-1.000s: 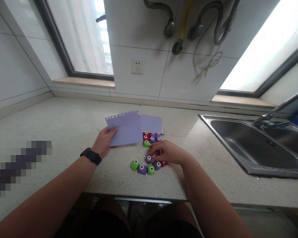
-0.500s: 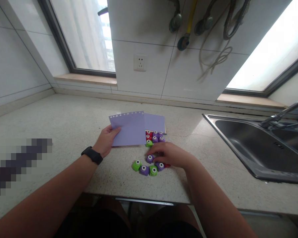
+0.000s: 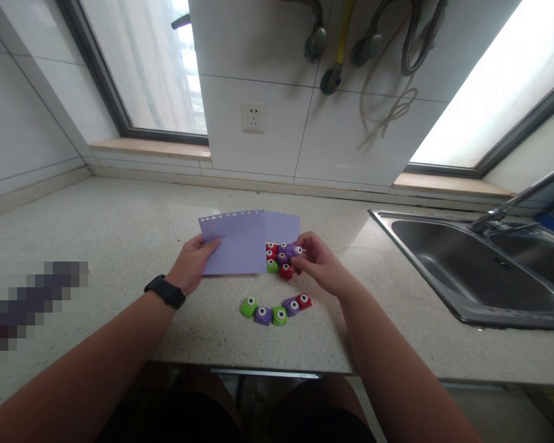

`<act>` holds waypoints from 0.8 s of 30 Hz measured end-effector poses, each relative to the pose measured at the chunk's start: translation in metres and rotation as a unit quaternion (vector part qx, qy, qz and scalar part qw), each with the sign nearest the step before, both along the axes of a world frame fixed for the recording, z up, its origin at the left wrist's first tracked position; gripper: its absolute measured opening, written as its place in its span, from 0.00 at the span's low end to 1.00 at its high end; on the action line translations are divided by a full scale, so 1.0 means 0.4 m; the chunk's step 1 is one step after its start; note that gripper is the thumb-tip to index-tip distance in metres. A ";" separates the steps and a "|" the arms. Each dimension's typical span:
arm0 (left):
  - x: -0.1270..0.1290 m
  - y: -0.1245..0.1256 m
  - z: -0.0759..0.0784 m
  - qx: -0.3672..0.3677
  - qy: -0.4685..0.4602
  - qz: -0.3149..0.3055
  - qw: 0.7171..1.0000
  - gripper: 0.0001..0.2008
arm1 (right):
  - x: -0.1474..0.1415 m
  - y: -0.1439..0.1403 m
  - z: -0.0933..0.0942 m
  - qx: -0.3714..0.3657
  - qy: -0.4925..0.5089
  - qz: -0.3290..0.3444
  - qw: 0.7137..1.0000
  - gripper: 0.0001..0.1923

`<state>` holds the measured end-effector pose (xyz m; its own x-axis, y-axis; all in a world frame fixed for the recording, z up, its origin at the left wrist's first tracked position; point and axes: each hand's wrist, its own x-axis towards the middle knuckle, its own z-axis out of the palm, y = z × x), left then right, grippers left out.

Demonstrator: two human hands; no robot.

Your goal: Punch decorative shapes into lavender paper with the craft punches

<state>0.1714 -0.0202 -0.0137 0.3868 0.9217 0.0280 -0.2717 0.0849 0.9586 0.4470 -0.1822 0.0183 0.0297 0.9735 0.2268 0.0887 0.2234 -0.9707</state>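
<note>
Pinching small purple plastic punch [image 3: 294,250], scallop-edged lilac paper [image 3: 233,249] alongside.

Daylight pours in from two windows, the left window [image 3: 143,67] veiled by a curtain, the right window [image 3: 489,80] blown out to plain white. The bench [image 3: 120,227] is evenly lit with soft, faint shadows. Wide-angle distortion bends the lines at the edges. A pixelated patch [image 3: 32,301] masks the lower left. Focus is fairly sharp throughout.
</note>
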 end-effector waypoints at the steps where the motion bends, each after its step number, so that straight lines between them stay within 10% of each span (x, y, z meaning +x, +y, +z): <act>1: -0.001 0.000 0.000 0.001 0.001 -0.002 1.000 0.22 | 0.002 0.004 -0.004 0.007 0.019 -0.008 1.000 0.17; 11: -0.002 -0.005 -0.009 0.036 0.049 -0.024 0.998 0.23 | 0.004 0.025 0.000 0.015 0.208 -0.064 0.976 0.23; 24: -0.003 -0.021 -0.003 0.066 0.073 -0.032 0.995 0.23 | -0.007 0.043 -0.020 0.004 0.192 -0.082 0.978 0.24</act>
